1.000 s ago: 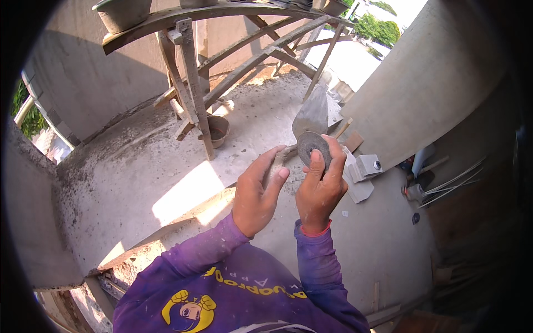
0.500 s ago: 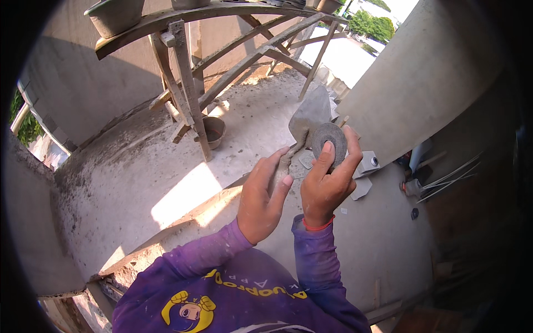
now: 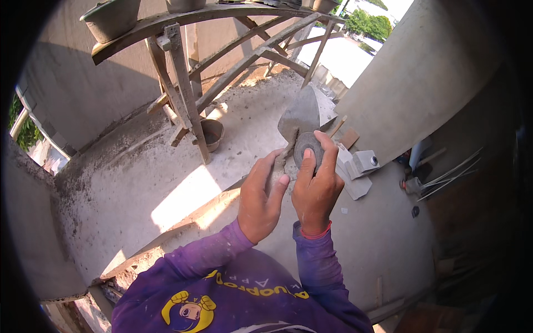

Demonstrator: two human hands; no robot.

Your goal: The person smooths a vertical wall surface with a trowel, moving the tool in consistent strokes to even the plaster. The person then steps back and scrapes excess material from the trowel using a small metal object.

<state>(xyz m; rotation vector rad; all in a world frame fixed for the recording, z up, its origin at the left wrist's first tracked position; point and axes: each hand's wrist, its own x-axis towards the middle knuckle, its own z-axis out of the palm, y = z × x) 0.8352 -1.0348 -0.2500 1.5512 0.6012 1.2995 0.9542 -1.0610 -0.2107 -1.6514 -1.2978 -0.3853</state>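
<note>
Pinching a round grey disc (image 3: pixel 308 149), the right hand (image 3: pixel 315 187) meets the left hand (image 3: pixel 262 197) gripping a trowel (image 3: pixel 300 116); wooden scaffold (image 3: pixel 183 94) and bucket (image 3: pixel 211 133) stand beyond.

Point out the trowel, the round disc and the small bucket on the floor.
trowel (image 3: pixel 300 115), head view, middle of the grey blade.
disc (image 3: pixel 307 149), head view, its flat face between the right hand's fingers.
bucket (image 3: pixel 212 133), head view, its rim beside the wooden trestle leg.
</note>
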